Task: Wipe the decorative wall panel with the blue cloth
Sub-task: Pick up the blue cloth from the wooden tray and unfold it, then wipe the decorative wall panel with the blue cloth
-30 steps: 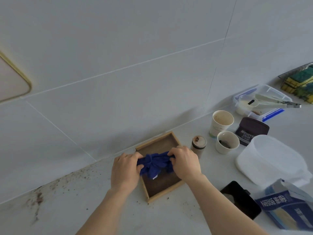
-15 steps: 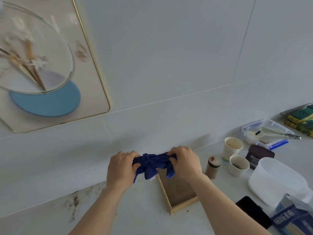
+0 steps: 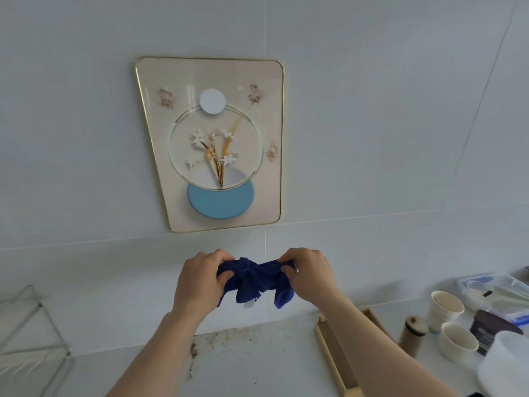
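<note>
The decorative wall panel hangs on the white tiled wall straight ahead; it is cream with a gold rim, dried flowers in a clear ring and a light-blue disc. The dark blue cloth is bunched up in the air below the panel's bottom edge. My left hand grips the cloth's left end and my right hand grips its right end. The cloth does not touch the panel.
A wooden tray lies on the counter under my right forearm. Right of it stand a small brown jar, two paper cups, a dark tub, a white bowl and a clear lidded box. A wire rack stands at left. Brown crumbs litter the counter.
Both hands have lifted the cloth up off the wooden tray toward the wall. My view has tilted up and left, so the whole panel is now in front of me.
</note>
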A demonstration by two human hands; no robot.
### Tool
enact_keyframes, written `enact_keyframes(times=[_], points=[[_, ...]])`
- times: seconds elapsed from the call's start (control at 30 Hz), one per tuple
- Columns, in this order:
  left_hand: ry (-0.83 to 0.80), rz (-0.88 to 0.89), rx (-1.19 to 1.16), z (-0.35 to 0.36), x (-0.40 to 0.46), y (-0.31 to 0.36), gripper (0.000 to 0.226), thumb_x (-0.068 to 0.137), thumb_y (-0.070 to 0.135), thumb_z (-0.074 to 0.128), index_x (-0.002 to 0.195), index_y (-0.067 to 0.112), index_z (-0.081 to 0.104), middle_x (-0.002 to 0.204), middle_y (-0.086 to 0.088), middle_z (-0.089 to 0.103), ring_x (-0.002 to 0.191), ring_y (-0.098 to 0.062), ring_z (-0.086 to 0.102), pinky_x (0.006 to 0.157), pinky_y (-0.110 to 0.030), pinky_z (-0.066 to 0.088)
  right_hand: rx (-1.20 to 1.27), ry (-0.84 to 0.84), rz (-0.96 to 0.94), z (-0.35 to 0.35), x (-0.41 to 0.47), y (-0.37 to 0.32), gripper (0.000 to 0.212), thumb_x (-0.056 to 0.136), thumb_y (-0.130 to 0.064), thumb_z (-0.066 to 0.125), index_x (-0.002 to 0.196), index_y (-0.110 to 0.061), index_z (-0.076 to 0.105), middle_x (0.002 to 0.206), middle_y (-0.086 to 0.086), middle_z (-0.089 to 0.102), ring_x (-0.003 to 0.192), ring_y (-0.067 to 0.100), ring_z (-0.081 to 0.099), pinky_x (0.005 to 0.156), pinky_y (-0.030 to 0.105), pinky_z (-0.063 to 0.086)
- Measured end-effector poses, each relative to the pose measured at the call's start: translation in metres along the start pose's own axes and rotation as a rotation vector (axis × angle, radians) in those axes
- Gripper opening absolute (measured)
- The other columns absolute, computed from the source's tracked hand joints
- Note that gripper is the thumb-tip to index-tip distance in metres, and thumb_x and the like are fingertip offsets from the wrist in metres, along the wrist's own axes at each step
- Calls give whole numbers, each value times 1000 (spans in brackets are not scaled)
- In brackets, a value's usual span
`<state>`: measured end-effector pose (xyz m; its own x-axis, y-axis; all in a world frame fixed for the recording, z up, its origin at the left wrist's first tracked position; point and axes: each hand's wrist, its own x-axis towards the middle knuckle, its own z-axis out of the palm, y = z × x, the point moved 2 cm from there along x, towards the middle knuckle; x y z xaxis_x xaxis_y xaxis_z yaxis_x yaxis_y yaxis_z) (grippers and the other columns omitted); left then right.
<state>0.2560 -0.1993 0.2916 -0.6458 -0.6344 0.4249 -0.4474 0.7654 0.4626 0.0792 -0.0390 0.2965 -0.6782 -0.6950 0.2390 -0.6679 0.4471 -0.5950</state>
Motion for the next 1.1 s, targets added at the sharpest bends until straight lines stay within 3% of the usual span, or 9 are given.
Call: enact_keyframes(times=[0.27, 0.43, 0.5, 0.6, 0.73, 0.83, 0.9, 1.0, 1.1], points=[[43, 62, -87, -57, 2, -12, 17, 94, 20, 67, 102, 34, 72, 98, 17, 67, 95, -13, 61, 75, -22, 45, 657, 61, 133, -7, 0, -69, 19, 90, -14, 73, 90, -33, 78, 90, -3, 79, 81, 18, 73, 66, 24, 54], [39, 155, -287, -63, 11, 11, 14, 97, 22, 68, 104, 34, 67, 142, 29, 46, 134, 6, 43, 105, -20, 38, 1054, 37, 200, -9, -1, -102, 12, 91, -20, 78, 102, -21, 74, 88, 1, 84, 77, 17, 79, 66, 30, 60], [17, 161, -398, -64, 15, 25, 17, 99, 23, 65, 99, 39, 60, 134, 39, 49, 131, 8, 49, 100, -10, 40, 1146, 20, 185, -9, -2, -111, 11, 94, -23, 75, 101, -15, 77, 97, 10, 83, 89, 28, 80, 77, 42, 65], [45, 135, -523, -66, 26, 43, 11, 101, 26, 62, 99, 35, 58, 103, 25, 72, 99, -2, 71, 82, -23, 59, 1270, -119, 46, -11, -3, -119, 23, 100, -31, 69, 113, -14, 76, 113, 18, 79, 108, 34, 76, 97, 50, 62], [188, 63, -681, -67, 41, 57, 7, 99, 28, 66, 101, 34, 62, 92, 23, 72, 90, -2, 70, 69, -17, 58, 1320, -277, -103, -13, 2, -117, 39, 96, -26, 74, 134, -26, 66, 130, 12, 74, 122, 29, 70, 101, 41, 60], [192, 54, -723, -61, 56, 65, 8, 102, 31, 59, 104, 38, 61, 95, 27, 71, 94, 3, 68, 73, -17, 57, 1221, -200, -90, -17, 14, -102, 44, 96, -11, 74, 136, -28, 66, 125, 13, 76, 116, 36, 72, 103, 54, 57], [202, 31, -750, -58, 67, 64, 11, 104, 36, 51, 111, 38, 60, 101, 24, 73, 100, 4, 68, 81, -22, 58, 1113, -82, -23, -24, 24, -91, 43, 95, -10, 74, 131, -32, 69, 113, 12, 80, 96, 40, 75, 80, 51, 58], [319, 23, -573, -56, 85, 57, 27, 104, 42, 47, 125, 31, 61, 124, 17, 68, 120, -6, 62, 91, -24, 48, 1016, 150, 50, -42, 46, -79, 45, 93, -10, 75, 127, -37, 71, 104, 4, 81, 71, 17, 72, 54, 31, 53], [424, 128, -207, -57, 104, 60, 37, 102, 39, 53, 135, 24, 60, 141, 7, 62, 136, -18, 52, 109, -34, 42, 878, 387, 5, -67, 74, -79, 49, 90, -7, 75, 129, -36, 69, 114, -10, 77, 105, 11, 73, 91, 39, 62]])
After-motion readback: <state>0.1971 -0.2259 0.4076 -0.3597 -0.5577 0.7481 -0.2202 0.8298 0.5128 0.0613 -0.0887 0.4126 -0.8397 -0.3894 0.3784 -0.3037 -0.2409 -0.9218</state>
